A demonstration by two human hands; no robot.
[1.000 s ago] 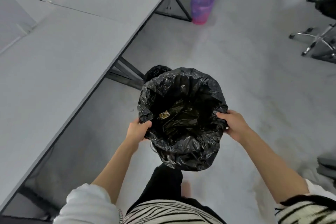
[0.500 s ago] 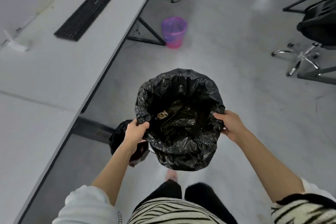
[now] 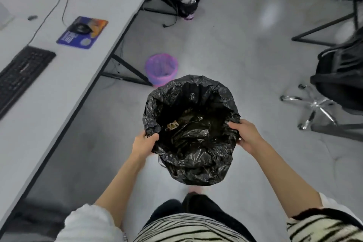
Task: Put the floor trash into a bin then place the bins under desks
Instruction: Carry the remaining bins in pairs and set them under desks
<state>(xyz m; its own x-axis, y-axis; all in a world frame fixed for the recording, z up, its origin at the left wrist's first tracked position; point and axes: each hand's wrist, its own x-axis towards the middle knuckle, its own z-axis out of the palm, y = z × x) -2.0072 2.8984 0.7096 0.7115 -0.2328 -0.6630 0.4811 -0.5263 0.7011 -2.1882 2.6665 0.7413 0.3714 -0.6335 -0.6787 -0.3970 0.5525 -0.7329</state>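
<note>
I carry a bin lined with a black plastic bag (image 3: 193, 155) in front of me, off the floor. My left hand (image 3: 144, 142) grips its left rim and my right hand (image 3: 246, 133) grips its right rim. A small brownish scrap of trash (image 3: 172, 125) lies inside the bag. Just beyond it an empty pink bin (image 3: 161, 68) stands on the floor by the desk's leg. Farther off, a third bin with a black liner (image 3: 189, 5) holds white crumpled trash.
A long grey desk (image 3: 59, 84) runs along the left, bearing a black keyboard (image 3: 21, 72), a mouse on a blue pad (image 3: 82, 32) and cables. A black office chair (image 3: 337, 88) with a chrome base stands on the right. Black desk frames cross the far right.
I have walked forward along the desk with the bin held in both hands. The pink bin is now much closer, and a black-lined bin on the floor at my left has passed out of view.
</note>
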